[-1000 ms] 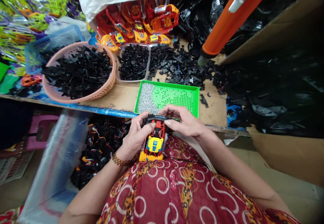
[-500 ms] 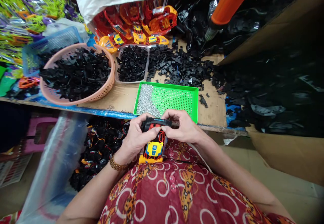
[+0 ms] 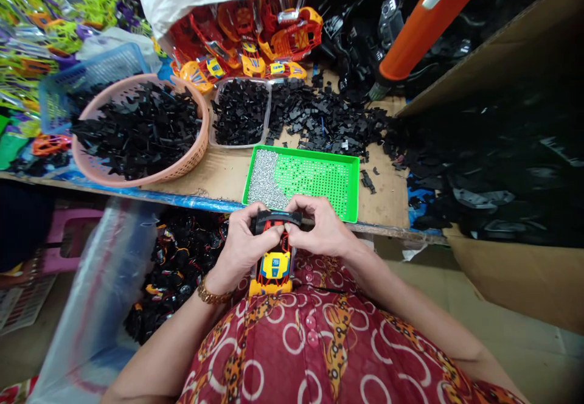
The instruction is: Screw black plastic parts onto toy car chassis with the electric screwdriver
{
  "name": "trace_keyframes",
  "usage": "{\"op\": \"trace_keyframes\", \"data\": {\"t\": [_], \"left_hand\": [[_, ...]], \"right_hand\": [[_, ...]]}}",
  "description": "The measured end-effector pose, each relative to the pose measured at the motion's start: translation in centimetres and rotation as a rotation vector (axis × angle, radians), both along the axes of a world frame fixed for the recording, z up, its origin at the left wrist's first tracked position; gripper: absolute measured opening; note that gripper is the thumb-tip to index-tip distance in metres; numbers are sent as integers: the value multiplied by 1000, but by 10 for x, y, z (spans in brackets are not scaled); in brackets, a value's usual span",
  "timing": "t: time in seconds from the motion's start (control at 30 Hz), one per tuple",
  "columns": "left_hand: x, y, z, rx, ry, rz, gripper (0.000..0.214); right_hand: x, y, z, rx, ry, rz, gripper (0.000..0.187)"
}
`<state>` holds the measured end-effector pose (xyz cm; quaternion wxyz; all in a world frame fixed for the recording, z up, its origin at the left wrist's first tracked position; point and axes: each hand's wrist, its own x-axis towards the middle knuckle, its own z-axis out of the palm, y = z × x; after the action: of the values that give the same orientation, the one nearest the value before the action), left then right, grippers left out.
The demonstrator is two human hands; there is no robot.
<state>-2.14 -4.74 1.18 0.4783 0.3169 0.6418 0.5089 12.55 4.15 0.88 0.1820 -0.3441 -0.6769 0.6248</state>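
Against my body, below the bench edge, I hold a toy car body (image 3: 275,265), yellow and red with a blue-edged hood. Across its far end lies a black spoiler (image 3: 279,216). My left hand (image 3: 239,243) is closed round the left side, its thumb pressing on the red frame near the spoiler. From the other side my right hand (image 3: 322,227) pinches the spoiler's right end, thumb close to the left thumb. Fingers under the car are hidden. Just beyond the hands sits a green perforated tray (image 3: 314,179) with small silvery screws (image 3: 264,179) heaped at its left.
A pink basket (image 3: 201,142) and a clear plastic box (image 3: 268,118) hold black parts; more black parts (image 3: 319,112) lie loose beside them. Orange and yellow car bodies (image 3: 255,45) are piled behind. An orange tool (image 3: 424,27) hangs at upper right, near a cardboard box (image 3: 502,33).
The toy car and both hands have shifted very slightly left, keeping their grip. The hanging orange tool has swung a little to the right.
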Motion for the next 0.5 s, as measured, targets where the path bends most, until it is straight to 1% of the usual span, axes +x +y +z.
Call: {"op": "trace_keyframes", "data": {"t": [0.03, 0.1, 0.17, 0.2, 0.27, 0.3, 0.33, 0.4, 0.43, 0.47, 0.5], "left_hand": [[-2, -1, -4, 0, -43, 12, 28], [-5, -4, -11, -10, -154, 43, 30], [-7, -8, -15, -30, -261, 65, 32], [-7, -9, -16, -38, -299, 72, 34], [-8, -12, -16, -49, -336, 75, 37], [-8, -13, -16, -54, -335, 78, 39], [-8, -14, -16, -66, -321, 97, 40], [-9, -15, -17, -93, -312, 154, 44], [-9, -15, -18, -106, -329, 188, 47], [-10, -14, -18, -114, -335, 241, 49], [-10, -14, -18, -121, -344, 283, 51]], "right_hand": [[1, -1, -4, 44, 6, -1, 16], [6, -2, -9, 155, 58, -32, 28], [19, -1, -10, 246, 138, -92, 38], [28, 2, -8, 279, 171, -131, 37], [51, 15, -2, 328, 216, -221, 22], [64, 25, 3, 360, 235, -304, 13], [77, 37, 8, 409, 261, -429, 7], [102, 68, 19, 565, 324, -761, 15], [113, 87, 25, 671, 351, -932, 18], [122, 106, 31, 775, 349, -1045, 21], [128, 124, 36, 841, 351, -1110, 27]]}}
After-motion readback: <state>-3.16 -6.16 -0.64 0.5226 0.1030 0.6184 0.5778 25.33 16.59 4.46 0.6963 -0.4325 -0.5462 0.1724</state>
